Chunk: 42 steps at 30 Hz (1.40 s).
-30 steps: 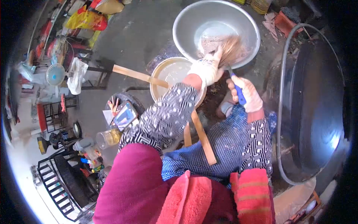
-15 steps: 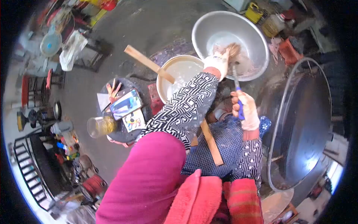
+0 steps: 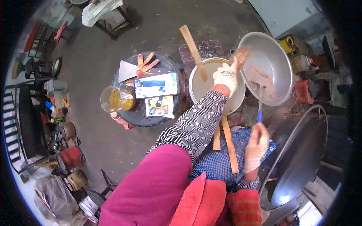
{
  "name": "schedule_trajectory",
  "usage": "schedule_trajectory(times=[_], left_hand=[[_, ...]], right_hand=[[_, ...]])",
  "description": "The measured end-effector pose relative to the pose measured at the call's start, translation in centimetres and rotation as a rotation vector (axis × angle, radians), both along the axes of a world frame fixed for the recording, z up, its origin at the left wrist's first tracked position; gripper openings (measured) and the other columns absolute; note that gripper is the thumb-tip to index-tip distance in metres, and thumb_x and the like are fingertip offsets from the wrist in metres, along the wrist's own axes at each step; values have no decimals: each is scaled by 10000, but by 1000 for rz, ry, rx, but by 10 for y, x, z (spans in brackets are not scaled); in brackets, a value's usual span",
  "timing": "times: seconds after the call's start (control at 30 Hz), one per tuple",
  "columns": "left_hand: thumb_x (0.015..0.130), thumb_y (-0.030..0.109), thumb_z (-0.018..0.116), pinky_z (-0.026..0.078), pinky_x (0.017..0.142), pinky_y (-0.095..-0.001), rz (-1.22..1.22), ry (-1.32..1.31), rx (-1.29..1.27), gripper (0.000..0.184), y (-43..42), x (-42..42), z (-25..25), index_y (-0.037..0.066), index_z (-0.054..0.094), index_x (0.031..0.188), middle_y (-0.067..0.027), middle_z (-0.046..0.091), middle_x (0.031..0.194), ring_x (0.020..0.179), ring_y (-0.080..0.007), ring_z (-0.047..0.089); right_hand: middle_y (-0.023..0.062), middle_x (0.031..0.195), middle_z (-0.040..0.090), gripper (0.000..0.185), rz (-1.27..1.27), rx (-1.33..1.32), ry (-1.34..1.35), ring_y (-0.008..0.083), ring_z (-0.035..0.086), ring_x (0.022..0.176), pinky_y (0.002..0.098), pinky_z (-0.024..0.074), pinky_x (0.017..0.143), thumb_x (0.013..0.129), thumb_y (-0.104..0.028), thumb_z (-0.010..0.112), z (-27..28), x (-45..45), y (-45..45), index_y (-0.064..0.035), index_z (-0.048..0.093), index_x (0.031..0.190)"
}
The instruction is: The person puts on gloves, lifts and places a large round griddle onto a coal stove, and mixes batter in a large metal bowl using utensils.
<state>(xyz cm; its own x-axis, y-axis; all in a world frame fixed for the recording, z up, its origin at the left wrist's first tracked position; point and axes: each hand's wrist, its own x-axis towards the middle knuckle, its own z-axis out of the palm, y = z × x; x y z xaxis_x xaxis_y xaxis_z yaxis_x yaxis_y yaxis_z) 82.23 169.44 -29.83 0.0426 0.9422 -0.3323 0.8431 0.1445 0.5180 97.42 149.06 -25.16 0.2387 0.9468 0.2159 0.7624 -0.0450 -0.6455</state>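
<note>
My left hand [image 3: 225, 77], in a whitish glove, is closed on a limp brown piece [image 3: 241, 56] whose kind I cannot make out. It is above the round tub of cloudy water [image 3: 193, 84], by the left rim of the metal basin [image 3: 290, 71]. Pinkish-brown wet matter lies in the basin. My right hand [image 3: 257, 145], also gloved, is closed around the blue handle of a thin metal tool [image 3: 260, 109]. The tool's far end reaches into the basin; its exact shape is unclear. A wooden strip [image 3: 193, 47] leans over the tub, and more strips [image 3: 229, 145] lie against the blue checked cloth [image 3: 207, 162].
On the left, a round dark stool [image 3: 151, 118] holds a phone [image 3: 157, 86], a stained glove [image 3: 145, 66], a clear plastic cup [image 3: 115, 100] and a printed packet [image 3: 160, 107]. A large dark pan [image 3: 301, 158] stands at right. An orange-red container [image 3: 302, 91] sits beyond the basin.
My view has turned, shifting the scene rightward. My left hand has gone from inside the basin to over the tub with the brown piece. My right hand keeps the tool, now farther from the left hand.
</note>
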Motion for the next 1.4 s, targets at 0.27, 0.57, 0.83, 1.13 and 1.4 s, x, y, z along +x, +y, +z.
schedule_trajectory(times=[0.27,0.57,0.83,1.13,1.4], left_hand=[[841,255,487,227,1054,-522,65,146,305,692,10,-7,-41,118,175,1443,-210,263,1438,1278,-409,314],[878,269,569,384,961,-407,37,-526,637,472,-43,-16,54,58,438,1280,-184,492,1201,1117,-344,473],[942,148,475,482,876,-337,-136,-1087,551,400,-71,43,122,-17,376,1293,-168,508,1183,1026,-232,558],[707,53,594,251,1077,-478,-1495,-198,779,606,-141,187,144,31,422,1288,-210,407,1297,1271,-401,315],[714,305,623,388,952,-363,-1843,861,684,305,-172,304,58,157,711,965,-62,667,1067,1065,-190,597]], right_hand=[[193,993,596,650,436,-653,-229,369,580,923,443,467,804,744,-350,670,10,-71,-30,-83,432,1287],[152,806,675,456,650,-868,-589,275,677,722,426,504,626,892,-196,419,22,-97,5,-21,423,1313],[187,757,649,430,-117,-73,1156,274,649,644,367,525,584,851,-391,596,144,43,-107,-9,630,1047],[248,798,630,437,-376,502,1386,329,653,720,421,538,635,863,-177,627,175,51,-383,-46,428,1229],[160,909,629,872,-421,686,1376,157,576,616,254,462,575,835,-191,628,138,46,-409,-222,38,1476]])
